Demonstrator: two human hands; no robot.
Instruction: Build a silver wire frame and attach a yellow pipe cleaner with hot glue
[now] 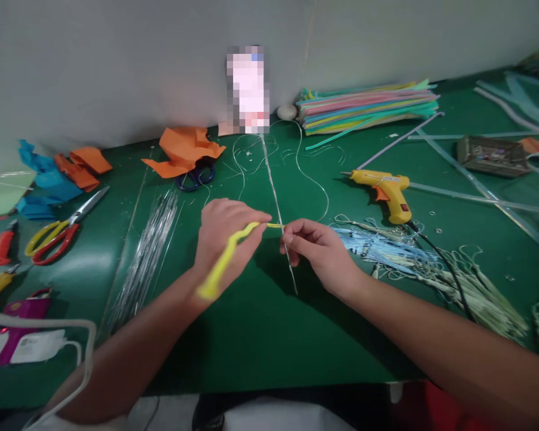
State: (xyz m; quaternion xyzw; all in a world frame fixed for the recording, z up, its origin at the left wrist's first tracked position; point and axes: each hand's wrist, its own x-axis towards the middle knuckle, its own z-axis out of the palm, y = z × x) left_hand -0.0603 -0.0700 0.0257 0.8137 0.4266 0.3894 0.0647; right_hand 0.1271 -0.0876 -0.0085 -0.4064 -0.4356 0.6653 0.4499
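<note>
My left hand (222,224) is closed in a pinch on a yellow pipe cleaner (221,270), whose loose end bends back over the wrist and is slightly blurred. Its other end reaches across to a thin silvery wire stem (272,179). Closed around that stem with thumb and fingers is my right hand (318,248), right where the yellow strand meets it; whether these fingers also grip the strand is hard to see. The stem slants from near the upright phone (248,90) down to a free tip below my right hand.
On the right are a yellow glue gun (388,188), a bundle of coloured pipe cleaners (368,111), blue and pale tasselled cords (386,248) and a dark box (491,155). Leftward lie silvery wires (148,257), scissors (67,230), orange paper (184,149) and a purple power strip (24,314).
</note>
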